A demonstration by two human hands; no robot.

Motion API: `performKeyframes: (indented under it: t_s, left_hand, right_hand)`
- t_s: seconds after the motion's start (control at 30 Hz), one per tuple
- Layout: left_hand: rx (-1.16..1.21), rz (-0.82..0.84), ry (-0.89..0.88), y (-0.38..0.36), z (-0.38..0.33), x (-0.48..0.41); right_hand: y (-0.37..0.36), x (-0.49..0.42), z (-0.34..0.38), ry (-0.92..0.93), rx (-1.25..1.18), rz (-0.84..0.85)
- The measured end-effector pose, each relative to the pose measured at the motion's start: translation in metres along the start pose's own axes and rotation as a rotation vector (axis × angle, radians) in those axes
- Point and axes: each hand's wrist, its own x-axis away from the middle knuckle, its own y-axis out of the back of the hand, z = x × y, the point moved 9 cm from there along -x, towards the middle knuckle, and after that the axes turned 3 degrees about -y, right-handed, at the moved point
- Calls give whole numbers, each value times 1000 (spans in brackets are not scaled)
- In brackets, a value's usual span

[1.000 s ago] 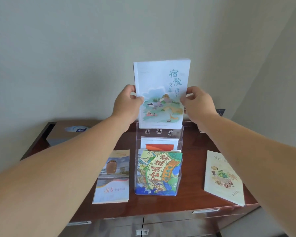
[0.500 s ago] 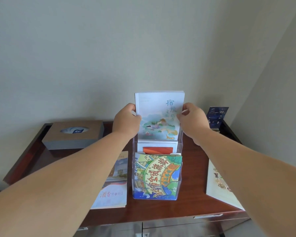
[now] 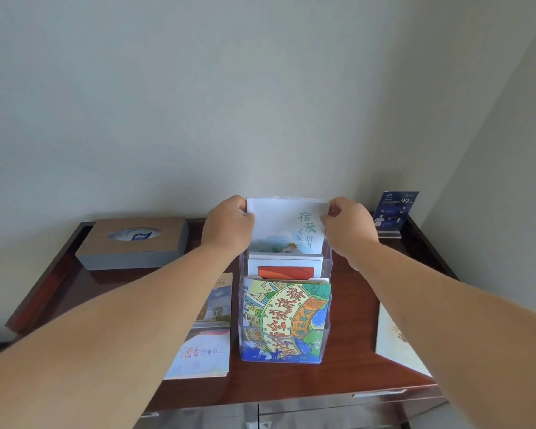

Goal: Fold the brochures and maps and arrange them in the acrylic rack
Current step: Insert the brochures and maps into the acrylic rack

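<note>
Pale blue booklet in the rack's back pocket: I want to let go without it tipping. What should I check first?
1. Left hand grips the booklet at its left edge: ok.
2. Right hand grips its right edge: ok.
3. Booklet's lower part inside the acrylic rack, back pocket: ok.
4. Booklet seated on the pocket floor: cannot tell, hidden behind the red-and-white leaflet.
5. Cover faces front: ok.

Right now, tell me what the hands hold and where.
The left hand and right hand pinch the pale blue illustrated paper brochure by its top corners, one each.
</note>
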Motion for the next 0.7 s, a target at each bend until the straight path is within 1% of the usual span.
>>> performKeyframes:
  t_s: [0.23, 0.4, 0.47, 0.53, 0.6, 0.7]
  left_hand:
    - [2, 29, -14, -4, -3, -3]
    - [-19, 46, 7, -3, -3, -3]
    - [-6, 17, -2, 4, -8, -3]
    - [31, -62, -22, 17, -18, -3]
    - [72, -139, -80, 28, -38, -2]
    - [130, -142, -201, 27, -78, 4]
  right_hand:
    - [0, -3, -6, -32, -8, 8]
    - [-1, -4, -6, -25, -19, 28]
    - [3, -4, -7, -31, -36, 19]
    - [11, -1, -9, -37, -60, 8]
    - [22, 2, -11, -34, -75, -15]
    - [43, 10, -17, -49, -82, -59]
